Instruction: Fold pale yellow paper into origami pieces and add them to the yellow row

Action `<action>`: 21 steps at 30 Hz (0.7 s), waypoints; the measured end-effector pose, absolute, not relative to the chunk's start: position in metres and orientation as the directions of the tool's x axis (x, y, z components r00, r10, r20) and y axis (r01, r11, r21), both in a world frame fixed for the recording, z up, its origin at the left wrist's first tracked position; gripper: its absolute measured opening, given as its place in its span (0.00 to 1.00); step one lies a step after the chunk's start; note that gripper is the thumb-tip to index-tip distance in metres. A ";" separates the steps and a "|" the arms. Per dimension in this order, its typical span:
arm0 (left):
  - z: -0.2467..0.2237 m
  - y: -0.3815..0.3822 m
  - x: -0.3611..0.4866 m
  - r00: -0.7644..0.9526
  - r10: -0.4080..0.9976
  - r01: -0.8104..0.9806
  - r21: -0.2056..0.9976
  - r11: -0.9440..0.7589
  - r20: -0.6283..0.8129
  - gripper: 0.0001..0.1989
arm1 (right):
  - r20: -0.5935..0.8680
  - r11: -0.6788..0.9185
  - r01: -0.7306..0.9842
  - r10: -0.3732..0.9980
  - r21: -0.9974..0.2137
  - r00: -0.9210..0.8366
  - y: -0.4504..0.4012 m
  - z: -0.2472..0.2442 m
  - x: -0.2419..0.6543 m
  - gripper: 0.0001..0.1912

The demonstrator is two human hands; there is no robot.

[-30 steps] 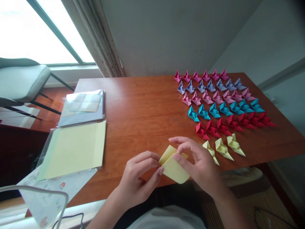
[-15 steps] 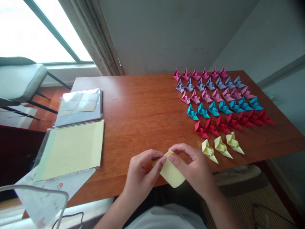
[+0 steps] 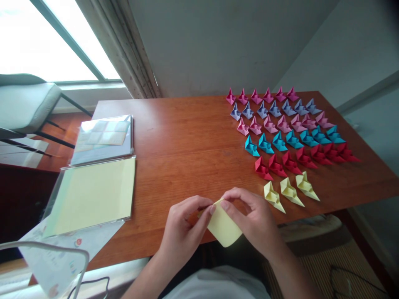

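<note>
A pale yellow sheet of paper [image 3: 225,226] is held in the air at the table's near edge, its lower part curving down toward me. My left hand [image 3: 186,222] pinches its upper left edge between thumb and fingers. At the top corner my right hand [image 3: 252,216] pinches it too, thumb on the face towards me. The fingers cover part of the upper edge, so any fold there is hard to make out. Close to my right hand stand three folded yellow paper boats [image 3: 289,192].
Rows of folded paper boats in red [image 3: 292,162], blue [image 3: 279,142], pink [image 3: 269,124], lavender [image 3: 262,110] and magenta [image 3: 256,97] fill the table's right side. At left lie a pack of yellow paper [image 3: 96,195] and another plastic-sleeved pack [image 3: 101,153]. A white tube [image 3: 46,246] crosses the lower left.
My right thumb and fingers have slid slightly along the sheet's top edge, closer together. The sheet has tipped a little and shows more of its flat face.
</note>
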State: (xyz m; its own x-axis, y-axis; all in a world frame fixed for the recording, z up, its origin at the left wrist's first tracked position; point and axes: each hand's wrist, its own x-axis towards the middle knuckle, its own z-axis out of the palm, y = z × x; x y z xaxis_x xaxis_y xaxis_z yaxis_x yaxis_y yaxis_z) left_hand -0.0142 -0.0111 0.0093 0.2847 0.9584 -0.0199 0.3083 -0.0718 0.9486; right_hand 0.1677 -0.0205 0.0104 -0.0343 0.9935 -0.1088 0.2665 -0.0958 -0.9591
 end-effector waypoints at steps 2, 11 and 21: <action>0.009 -0.011 -0.014 0.288 0.957 0.309 0.948 -0.077 -0.016 0.08 | -0.128 -0.113 0.271 0.991 -0.956 -0.040 -0.020 0.014 0.168 0.05; 0.010 -0.010 -0.014 0.316 0.949 0.310 0.948 -0.077 -0.026 0.07 | -0.144 -0.126 0.282 0.989 -0.951 -0.045 -0.019 0.013 0.169 0.06; 0.009 -0.007 -0.015 0.316 0.948 0.306 0.950 -0.058 -0.043 0.07 | -0.131 -0.108 0.271 0.989 -0.956 -0.066 -0.016 0.008 0.169 0.06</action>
State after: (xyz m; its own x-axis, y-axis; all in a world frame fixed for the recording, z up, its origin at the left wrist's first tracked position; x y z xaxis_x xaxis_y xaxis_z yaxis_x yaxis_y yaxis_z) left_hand -0.0153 -0.0068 0.0090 0.3158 0.9478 -0.0433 0.3058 -0.0585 0.9503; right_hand 0.1694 -0.0156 0.0084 -0.0660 0.9892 -0.1305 0.2714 -0.1081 -0.9564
